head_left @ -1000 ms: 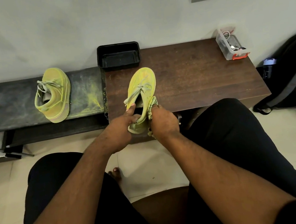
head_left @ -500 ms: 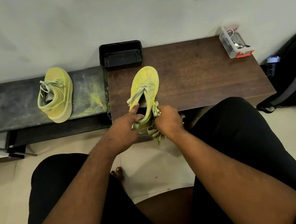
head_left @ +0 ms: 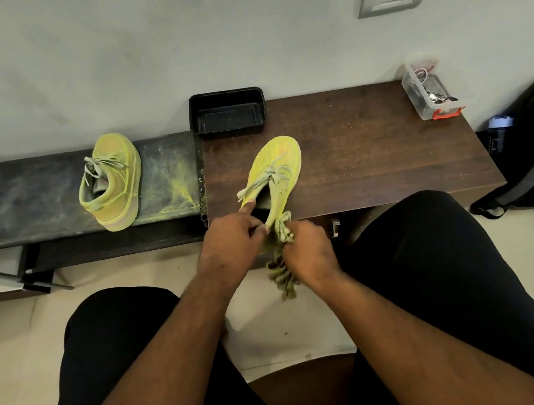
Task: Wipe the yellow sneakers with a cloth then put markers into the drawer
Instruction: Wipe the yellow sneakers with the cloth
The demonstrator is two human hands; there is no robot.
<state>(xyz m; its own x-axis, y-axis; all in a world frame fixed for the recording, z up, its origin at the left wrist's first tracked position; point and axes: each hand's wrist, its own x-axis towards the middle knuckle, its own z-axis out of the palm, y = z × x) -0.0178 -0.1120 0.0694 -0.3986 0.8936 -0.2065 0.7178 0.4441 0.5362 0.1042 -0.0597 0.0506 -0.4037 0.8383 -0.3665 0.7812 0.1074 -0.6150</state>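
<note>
One yellow sneaker (head_left: 110, 182) sits on the dark shelf (head_left: 33, 199) to your left. Your left hand (head_left: 230, 242) grips the heel of the second sneaker (head_left: 277, 173) on the desk (head_left: 372, 152); your right hand (head_left: 311, 254) clutches the cloth (head_left: 281, 235) against it.

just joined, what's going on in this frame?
A seated person is wiping a yellow sneaker over the brown table. The left hand holds the sneaker at its heel; the right hand grips a cloth at the heel. The second sneaker sits on the black bench, untouched.
</note>
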